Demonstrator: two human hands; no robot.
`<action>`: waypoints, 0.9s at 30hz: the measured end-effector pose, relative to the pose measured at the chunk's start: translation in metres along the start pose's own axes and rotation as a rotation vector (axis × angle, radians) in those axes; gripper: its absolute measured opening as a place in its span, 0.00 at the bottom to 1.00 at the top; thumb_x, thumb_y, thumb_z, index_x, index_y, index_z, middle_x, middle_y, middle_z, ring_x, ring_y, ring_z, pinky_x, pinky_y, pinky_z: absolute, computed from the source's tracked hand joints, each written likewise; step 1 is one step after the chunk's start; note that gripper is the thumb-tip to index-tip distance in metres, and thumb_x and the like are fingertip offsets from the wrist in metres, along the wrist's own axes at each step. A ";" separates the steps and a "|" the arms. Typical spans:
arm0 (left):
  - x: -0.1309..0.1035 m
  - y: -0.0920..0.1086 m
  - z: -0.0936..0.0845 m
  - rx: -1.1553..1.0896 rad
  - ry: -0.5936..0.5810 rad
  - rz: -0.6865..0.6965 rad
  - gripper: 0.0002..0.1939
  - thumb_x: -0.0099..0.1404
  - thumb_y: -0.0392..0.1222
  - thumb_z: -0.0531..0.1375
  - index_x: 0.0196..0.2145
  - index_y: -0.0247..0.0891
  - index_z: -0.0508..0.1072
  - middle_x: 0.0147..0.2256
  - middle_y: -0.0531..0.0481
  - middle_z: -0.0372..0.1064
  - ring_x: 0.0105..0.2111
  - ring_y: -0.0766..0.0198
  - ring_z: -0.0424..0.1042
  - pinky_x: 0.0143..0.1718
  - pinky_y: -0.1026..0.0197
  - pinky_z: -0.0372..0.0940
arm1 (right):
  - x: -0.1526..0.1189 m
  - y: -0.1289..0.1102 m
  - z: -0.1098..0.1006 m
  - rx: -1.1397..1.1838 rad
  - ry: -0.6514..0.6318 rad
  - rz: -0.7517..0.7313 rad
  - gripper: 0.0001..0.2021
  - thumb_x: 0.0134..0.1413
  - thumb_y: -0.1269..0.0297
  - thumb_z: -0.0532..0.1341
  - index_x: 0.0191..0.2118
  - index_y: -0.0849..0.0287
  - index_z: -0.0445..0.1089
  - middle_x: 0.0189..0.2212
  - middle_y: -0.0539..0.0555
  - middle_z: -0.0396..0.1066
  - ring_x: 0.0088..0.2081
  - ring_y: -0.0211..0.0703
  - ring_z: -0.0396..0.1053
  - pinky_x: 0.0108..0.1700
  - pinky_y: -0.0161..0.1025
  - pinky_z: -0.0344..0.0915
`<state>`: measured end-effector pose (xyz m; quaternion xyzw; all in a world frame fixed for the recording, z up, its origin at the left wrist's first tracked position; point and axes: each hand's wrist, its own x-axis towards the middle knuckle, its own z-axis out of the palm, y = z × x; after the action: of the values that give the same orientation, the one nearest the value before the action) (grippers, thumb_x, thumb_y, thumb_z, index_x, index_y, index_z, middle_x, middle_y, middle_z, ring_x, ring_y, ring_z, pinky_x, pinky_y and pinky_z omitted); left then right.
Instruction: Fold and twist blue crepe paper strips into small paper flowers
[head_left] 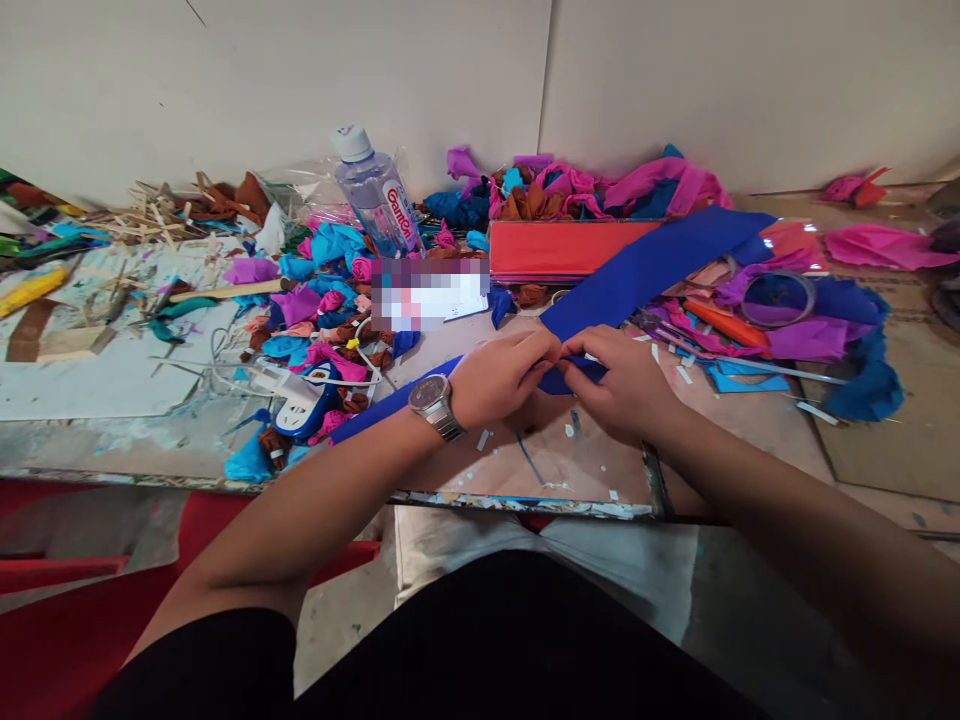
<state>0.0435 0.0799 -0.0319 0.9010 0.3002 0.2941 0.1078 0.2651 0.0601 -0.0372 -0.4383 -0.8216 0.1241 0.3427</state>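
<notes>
A long strip of dark blue crepe paper point(637, 265) runs slantwise across the table, from the red box at the upper right to beneath my left wrist. My left hand point(499, 375), with a metal watch point(433, 400) on its wrist, pinches the strip near its middle. My right hand point(619, 380) pinches the same strip just beside it, and the fingertips of both hands meet. The paper looks gathered or folded between them, but the fingers cover the exact spot.
Behind my hands stands a red box point(570, 248) heaped with crumpled coloured paper. A water bottle point(379, 195) and a blue-and-white power strip point(306, 405) sit among paper flowers at left. A tape roll point(778, 300) and orange-handled tool point(724, 325) lie at right.
</notes>
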 end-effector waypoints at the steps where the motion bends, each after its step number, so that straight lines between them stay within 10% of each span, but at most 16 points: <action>1: 0.000 0.000 0.000 0.025 -0.011 0.004 0.05 0.76 0.36 0.57 0.46 0.42 0.71 0.42 0.50 0.78 0.40 0.61 0.76 0.40 0.60 0.65 | 0.000 -0.001 0.000 0.019 -0.005 0.027 0.03 0.63 0.68 0.64 0.39 0.55 0.75 0.36 0.54 0.80 0.40 0.51 0.74 0.43 0.46 0.65; 27: 0.000 0.000 -0.006 -0.136 -0.075 -0.078 0.13 0.71 0.37 0.59 0.53 0.41 0.69 0.48 0.47 0.80 0.46 0.58 0.80 0.47 0.57 0.69 | 0.003 -0.002 0.003 0.285 -0.075 0.290 0.08 0.64 0.61 0.61 0.38 0.56 0.76 0.33 0.52 0.79 0.34 0.46 0.72 0.39 0.42 0.65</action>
<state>0.0402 0.0796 -0.0272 0.8895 0.3104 0.2755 0.1913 0.2607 0.0616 -0.0368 -0.4943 -0.7362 0.3032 0.3490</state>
